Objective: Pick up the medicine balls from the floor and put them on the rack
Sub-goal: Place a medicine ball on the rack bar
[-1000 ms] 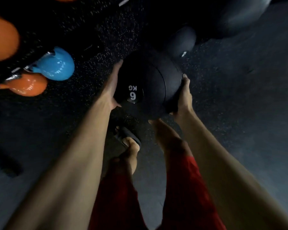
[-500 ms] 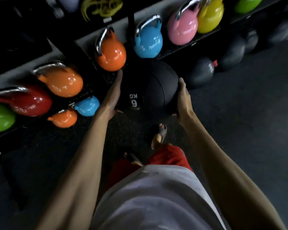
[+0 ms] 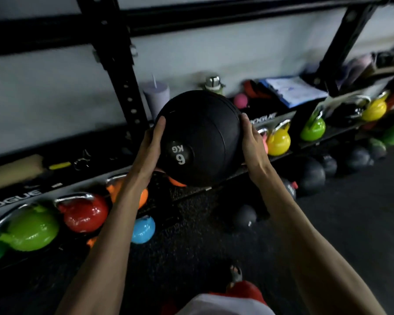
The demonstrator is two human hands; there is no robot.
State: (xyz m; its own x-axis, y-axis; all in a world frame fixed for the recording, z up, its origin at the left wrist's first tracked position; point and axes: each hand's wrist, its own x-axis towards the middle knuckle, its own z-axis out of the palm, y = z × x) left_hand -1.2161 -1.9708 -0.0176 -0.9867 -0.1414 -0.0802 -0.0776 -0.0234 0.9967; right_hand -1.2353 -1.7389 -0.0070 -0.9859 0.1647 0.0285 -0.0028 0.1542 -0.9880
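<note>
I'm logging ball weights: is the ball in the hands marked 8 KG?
No, the black medicine ball held between the left hand and the right hand is printed 6 KG.

The medicine ball sits between the hands, with the left hand on its left side and the right hand on its right. The rack stands beyond the hands, and a cup on its shelf is just behind the left hand. A row of kettlebells lines the lower shelf below and left of the left hand, with more kettlebells right of the right hand. Other balls rest on the floor below and right of the right hand.
</note>
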